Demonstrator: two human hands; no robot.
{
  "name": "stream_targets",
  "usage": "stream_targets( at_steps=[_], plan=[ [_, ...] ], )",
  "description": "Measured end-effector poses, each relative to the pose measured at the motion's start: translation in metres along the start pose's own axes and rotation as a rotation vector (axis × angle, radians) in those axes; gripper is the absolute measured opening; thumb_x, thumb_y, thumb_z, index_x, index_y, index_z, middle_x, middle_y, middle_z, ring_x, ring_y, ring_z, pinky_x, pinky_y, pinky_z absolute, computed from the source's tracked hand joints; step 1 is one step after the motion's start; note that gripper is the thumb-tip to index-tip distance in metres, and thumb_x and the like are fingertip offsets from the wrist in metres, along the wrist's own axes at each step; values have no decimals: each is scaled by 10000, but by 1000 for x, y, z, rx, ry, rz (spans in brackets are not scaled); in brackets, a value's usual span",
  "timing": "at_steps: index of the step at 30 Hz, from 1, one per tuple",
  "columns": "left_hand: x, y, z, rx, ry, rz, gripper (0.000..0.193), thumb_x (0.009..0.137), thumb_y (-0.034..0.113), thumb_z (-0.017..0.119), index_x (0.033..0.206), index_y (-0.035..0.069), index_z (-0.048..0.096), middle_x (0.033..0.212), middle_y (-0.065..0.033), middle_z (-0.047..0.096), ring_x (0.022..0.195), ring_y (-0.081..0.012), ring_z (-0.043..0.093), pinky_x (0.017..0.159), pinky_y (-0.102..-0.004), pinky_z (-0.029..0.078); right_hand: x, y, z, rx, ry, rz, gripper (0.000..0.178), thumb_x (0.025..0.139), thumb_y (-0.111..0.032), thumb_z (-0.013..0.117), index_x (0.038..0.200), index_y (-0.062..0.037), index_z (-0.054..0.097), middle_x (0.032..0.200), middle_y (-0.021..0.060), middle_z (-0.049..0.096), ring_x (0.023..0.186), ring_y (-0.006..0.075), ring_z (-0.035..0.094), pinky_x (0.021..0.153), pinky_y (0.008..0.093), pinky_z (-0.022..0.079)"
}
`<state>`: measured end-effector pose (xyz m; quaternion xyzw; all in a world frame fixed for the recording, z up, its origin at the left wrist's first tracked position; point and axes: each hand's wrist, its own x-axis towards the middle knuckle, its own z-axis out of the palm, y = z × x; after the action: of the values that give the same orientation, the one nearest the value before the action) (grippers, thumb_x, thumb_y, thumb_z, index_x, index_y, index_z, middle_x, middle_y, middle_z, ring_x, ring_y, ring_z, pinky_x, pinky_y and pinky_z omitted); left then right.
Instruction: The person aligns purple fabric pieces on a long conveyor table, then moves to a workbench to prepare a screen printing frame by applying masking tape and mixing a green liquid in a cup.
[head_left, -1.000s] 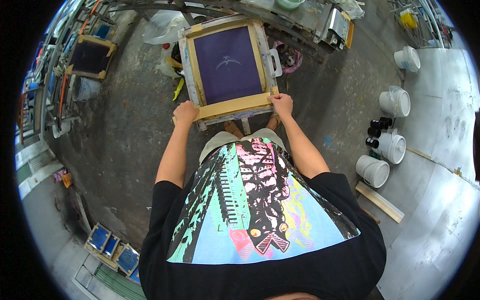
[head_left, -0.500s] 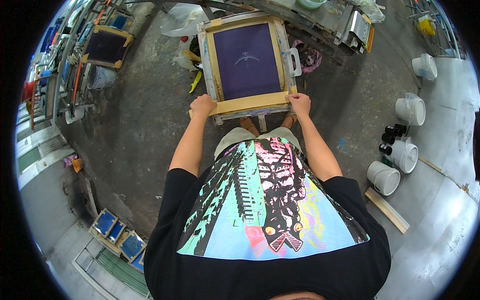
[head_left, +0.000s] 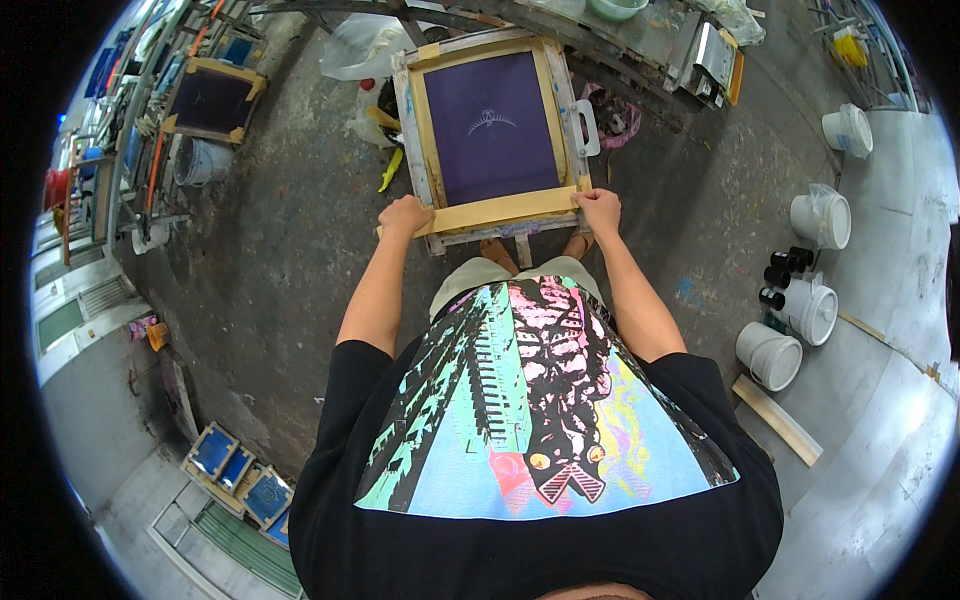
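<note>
In front of me is a screen-printing frame (head_left: 563,110) with a dark purple mesh (head_left: 490,160), edged in tan tape. A small pale winged-looking design (head_left: 491,121) shows on the mesh. A wide strip of tan tape (head_left: 505,209) runs across the near edge of the frame, slightly higher at its right end. My left hand (head_left: 405,215) is closed on the strip's left end, which pokes out past the frame. At the near right corner, my right hand (head_left: 598,210) pinches the other end. Whether the strip is stuck down along its length, I cannot tell.
A white handle-shaped piece (head_left: 586,128) juts from the frame's right side. Beyond stands a metal bench (head_left: 640,60). A yellow tool (head_left: 391,170) is left of the frame. White buckets (head_left: 769,355) line the right; another taped screen (head_left: 212,98) leans at the far left.
The frame shifts very slightly in the picture, as does the whole room. Both hands keep their grip on the tape strip, with almost no movement.
</note>
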<state>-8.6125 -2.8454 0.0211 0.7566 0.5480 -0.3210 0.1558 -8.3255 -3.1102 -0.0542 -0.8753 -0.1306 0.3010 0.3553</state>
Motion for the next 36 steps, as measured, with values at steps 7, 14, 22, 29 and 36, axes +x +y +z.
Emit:
stream_targets(
  at_steps=[7, 14, 22, 29, 36],
  plan=[
    [3, -1, 3, -6, 0, -21, 574, 823, 494, 714, 1223, 82, 713, 1237, -160, 712, 1152, -333, 685, 956, -449, 548, -2, 1, 1, -21, 16, -18, 287, 757, -311, 844, 866, -49, 803, 768, 115, 750, 718, 225, 719, 706, 368, 534],
    [1, 2, 2, -13, 16, -41, 576, 816, 495, 713, 1206, 72, 721, 1234, -159, 715, 1146, -330, 689, 949, -443, 553, -3, 1, 2, -6, 25, -38, 279, 752, -312, 843, 870, -62, 807, 778, 117, 755, 727, 233, 726, 703, 370, 538],
    [2, 1, 3, -30, 55, -10, 517, 820, 450, 702, 1158, 61, 742, 1182, -185, 730, 1113, -346, 702, 935, -446, 562, -3, -4, -2, -7, 3, 3, 267, 754, -316, 833, 867, -76, 806, 797, 124, 758, 757, 262, 735, 725, 388, 548],
    [-4, -5, 1, -70, 162, 14, 432, 827, 383, 685, 1080, 41, 763, 1104, -197, 746, 1066, -360, 715, 901, -460, 569, -5, -9, -2, 119, -18, -108, 258, 809, -271, 816, 848, -19, 777, 725, 69, 715, 675, 141, 647, 673, 327, 512],
    [-2, -12, -71, -196, 423, -23, 575, 876, 559, 689, 1035, 9, 748, 1051, -219, 743, 1025, -384, 714, 866, -488, 563, -95, -197, -66, 388, -413, -538, 124, 889, -137, 740, 909, -15, 731, 813, 27, 671, 737, 129, 608, 694, 294, 483]
  ],
)
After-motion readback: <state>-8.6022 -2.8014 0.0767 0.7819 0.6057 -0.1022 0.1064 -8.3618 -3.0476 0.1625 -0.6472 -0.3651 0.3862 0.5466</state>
